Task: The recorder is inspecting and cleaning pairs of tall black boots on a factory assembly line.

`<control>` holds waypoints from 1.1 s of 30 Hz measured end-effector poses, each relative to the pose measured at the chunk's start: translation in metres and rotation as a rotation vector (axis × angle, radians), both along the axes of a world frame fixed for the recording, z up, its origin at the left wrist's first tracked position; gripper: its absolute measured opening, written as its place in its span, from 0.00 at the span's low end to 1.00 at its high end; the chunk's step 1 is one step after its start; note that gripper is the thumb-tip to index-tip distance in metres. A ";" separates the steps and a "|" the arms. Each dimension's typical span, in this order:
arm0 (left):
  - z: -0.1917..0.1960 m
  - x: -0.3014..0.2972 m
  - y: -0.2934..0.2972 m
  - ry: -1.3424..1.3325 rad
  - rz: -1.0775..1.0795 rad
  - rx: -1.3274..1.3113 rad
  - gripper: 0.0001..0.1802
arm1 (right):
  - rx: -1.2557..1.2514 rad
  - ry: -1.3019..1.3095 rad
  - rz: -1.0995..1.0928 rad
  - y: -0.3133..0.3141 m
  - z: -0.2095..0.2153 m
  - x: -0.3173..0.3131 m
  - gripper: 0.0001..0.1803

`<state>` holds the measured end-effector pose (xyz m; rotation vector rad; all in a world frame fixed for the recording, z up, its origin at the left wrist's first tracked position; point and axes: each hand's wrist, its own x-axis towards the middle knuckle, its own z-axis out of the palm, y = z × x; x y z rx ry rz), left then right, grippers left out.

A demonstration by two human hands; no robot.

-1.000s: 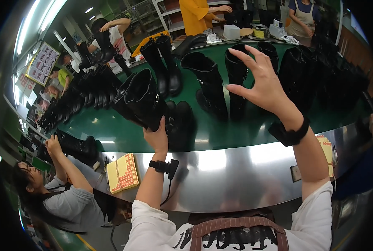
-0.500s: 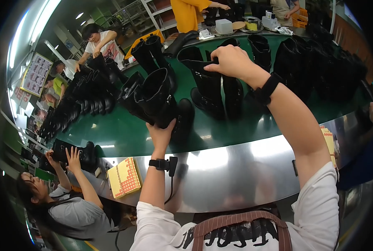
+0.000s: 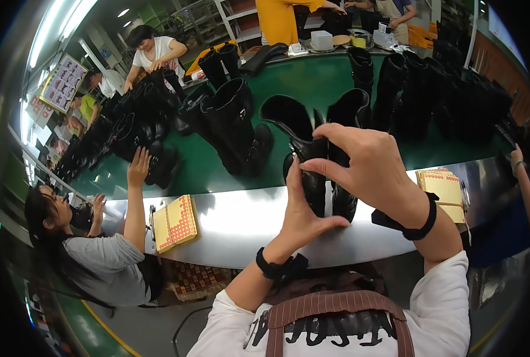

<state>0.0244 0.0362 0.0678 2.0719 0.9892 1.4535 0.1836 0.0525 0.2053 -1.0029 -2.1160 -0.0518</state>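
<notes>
A pair of tall black boots stands close in front of me, the left boot (image 3: 287,114) with its top spread wide, the right boot (image 3: 349,110) beside it. My right hand (image 3: 366,163) is curled over the left boot's shaft, thumb by a small metal zip pull and index finger at the leather edge. Below it, my left hand (image 3: 303,208) lies along the boot's near side with fingers straight up and thumb stretched to the right. Its fingertips almost meet my right thumb; their contact with the zip is unclear. Left of these stands another boot pair (image 3: 235,122).
Rows of black boots crowd the green table (image 3: 205,178) at left and right. Bundled yellow cards (image 3: 176,223) lie on the metal edge (image 3: 235,214) at left, more yellow cards (image 3: 443,196) at right. A co-worker (image 3: 98,262) sits at my left, one hand near boots.
My left hand has let go of the boots at left and moved right to the other pair. That pair has come nearer, with my right hand lower. The co-worker's boot has moved farther onto the table.
</notes>
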 end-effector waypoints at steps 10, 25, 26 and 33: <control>-0.023 0.017 0.031 0.111 0.279 -0.044 0.60 | 0.006 0.019 0.067 -0.008 -0.004 0.050 0.25; -0.027 0.021 0.048 -0.248 0.515 -0.057 0.17 | 0.251 0.258 -0.036 -0.025 -0.011 0.070 0.17; -0.027 0.014 0.041 -0.323 0.461 -0.127 0.17 | 0.184 0.261 -0.043 -0.031 -0.015 0.074 0.18; -0.029 -0.007 -0.002 -0.295 0.512 -0.061 0.14 | 0.314 0.281 -0.250 -0.045 -0.060 0.108 0.46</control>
